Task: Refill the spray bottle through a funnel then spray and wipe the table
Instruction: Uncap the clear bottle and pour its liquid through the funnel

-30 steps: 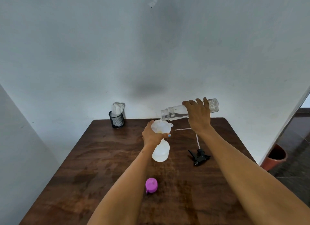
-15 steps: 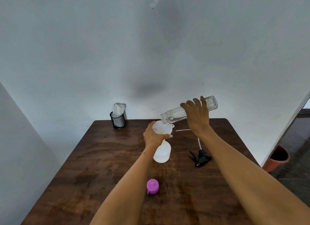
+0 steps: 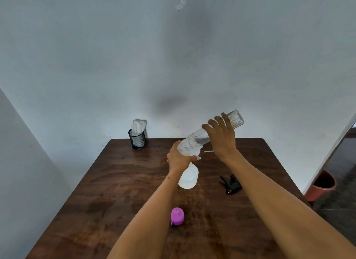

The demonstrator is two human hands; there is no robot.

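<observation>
A white translucent spray bottle (image 3: pixel 188 176) stands on the brown wooden table (image 3: pixel 107 181) with a white funnel (image 3: pixel 193 152) in its neck. My left hand (image 3: pixel 178 158) grips the funnel and the bottle's neck. My right hand (image 3: pixel 221 137) holds a clear water bottle (image 3: pixel 234 119) tilted steeply, its mouth down in the funnel. The black spray head (image 3: pixel 231 183) with its thin white tube lies on the table to the right. A purple cap (image 3: pixel 177 216) lies nearer to me.
A black mesh cup (image 3: pixel 137 139) with white tissue stands at the table's back left corner by the wall. A red-brown bucket (image 3: pixel 321 185) sits on the floor to the right of the table.
My right hand has raised the base of the clear bottle, so it tilts more steeply into the funnel. My left hand has stayed on the funnel and spray bottle.
</observation>
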